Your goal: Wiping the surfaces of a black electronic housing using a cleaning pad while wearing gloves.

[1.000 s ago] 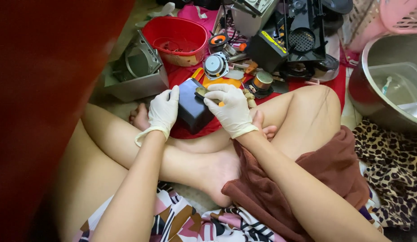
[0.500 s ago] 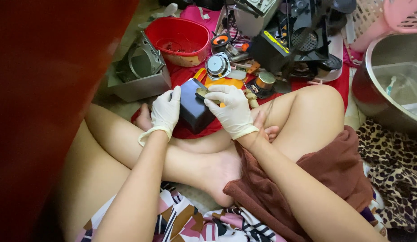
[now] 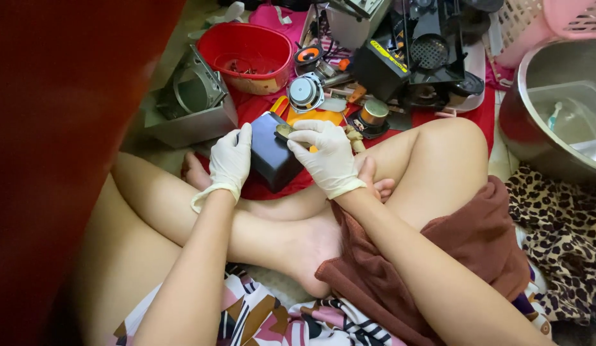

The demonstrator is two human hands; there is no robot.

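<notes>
Barely shifted: gloved hands (image 3: 278,160) gripping black box (image 3: 272,157)

A seated person wears thin white disposable gloves, cuffs rolled at the wrists, on the left hand (image 3: 229,161) and right hand (image 3: 328,158), with bare forearms, bare legs and maroon shorts (image 3: 439,256).

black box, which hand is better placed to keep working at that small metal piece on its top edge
Right, probably. The right hand already has its fingertips on the small metal piece at the top of the black box. The left hand grips the box's side, steadying it.
</notes>
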